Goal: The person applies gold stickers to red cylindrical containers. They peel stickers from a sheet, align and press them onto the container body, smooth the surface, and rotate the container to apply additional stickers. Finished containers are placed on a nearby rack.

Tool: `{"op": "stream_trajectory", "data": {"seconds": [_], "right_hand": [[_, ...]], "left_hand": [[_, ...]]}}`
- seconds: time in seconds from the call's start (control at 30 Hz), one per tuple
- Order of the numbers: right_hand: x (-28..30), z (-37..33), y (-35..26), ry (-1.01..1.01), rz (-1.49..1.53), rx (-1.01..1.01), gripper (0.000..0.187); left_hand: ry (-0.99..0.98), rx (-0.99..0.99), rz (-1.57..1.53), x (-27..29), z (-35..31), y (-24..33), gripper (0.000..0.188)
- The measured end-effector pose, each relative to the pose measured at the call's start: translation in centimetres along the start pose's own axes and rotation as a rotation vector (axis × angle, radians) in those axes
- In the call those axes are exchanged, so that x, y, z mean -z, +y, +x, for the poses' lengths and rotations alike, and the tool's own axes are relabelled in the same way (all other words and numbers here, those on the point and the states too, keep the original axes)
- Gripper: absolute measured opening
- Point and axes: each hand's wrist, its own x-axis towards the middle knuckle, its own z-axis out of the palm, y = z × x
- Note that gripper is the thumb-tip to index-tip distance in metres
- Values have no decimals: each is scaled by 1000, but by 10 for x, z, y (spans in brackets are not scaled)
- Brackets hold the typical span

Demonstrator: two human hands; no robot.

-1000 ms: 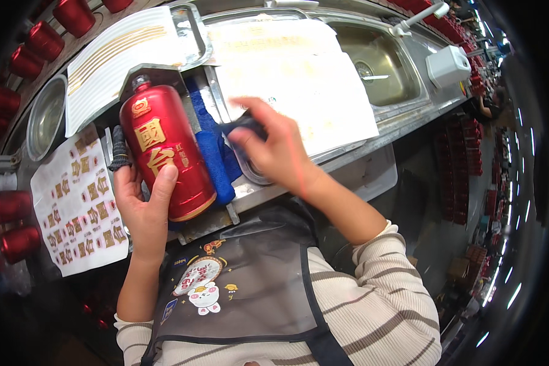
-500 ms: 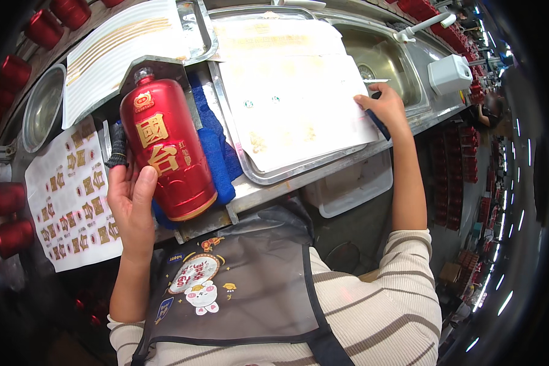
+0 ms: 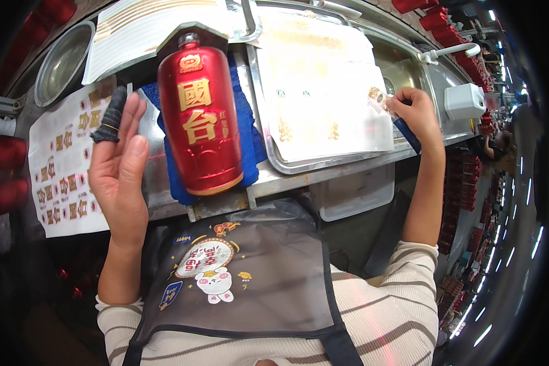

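A red bottle (image 3: 204, 146) with gold characters lies on a blue towel (image 3: 250, 152) in front of me. My left hand (image 3: 121, 165) is just left of the bottle, apart from it, palm up and fingers stretched out; a black cover wraps its index finger. My right hand (image 3: 418, 116), closed, pinches a small clear decal (image 3: 377, 97) with gold print between thumb and finger. A dark blue tool handle (image 3: 407, 135) sticks out below that palm. Beside the right hand, white decal sheets (image 3: 329, 85) rest on a metal tray (image 3: 299, 166).
On the left lie a sheet of gold decals (image 3: 58, 201), a steel bowl (image 3: 58, 76) and red bottles (image 3: 9, 152). A sheet with gold strips (image 3: 134, 36) is behind the bottle. At right are a sink (image 3: 409, 73), a faucet (image 3: 448, 52) and a white jug (image 3: 463, 100).
My left hand has let go of the bottle and opened out to its left. My right hand has come up off the sheet's right edge and now shows a decal in its fingers.
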Motion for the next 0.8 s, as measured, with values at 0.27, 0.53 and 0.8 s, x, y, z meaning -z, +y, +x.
{"op": "stream_trajectory", "data": {"seconds": [0.27,0.53,0.8], "right_hand": [[12,-76,-194,-654,170,339,22],[-7,-85,-195,-814,200,577,11],[-89,-97,-172,-622,535,300,16]], "left_hand": [[-445,-55,-148,-55,15,55,37],[-657,168,71,-13,-22,65,24],[-325,343,9,27,-26,41,35]]}}
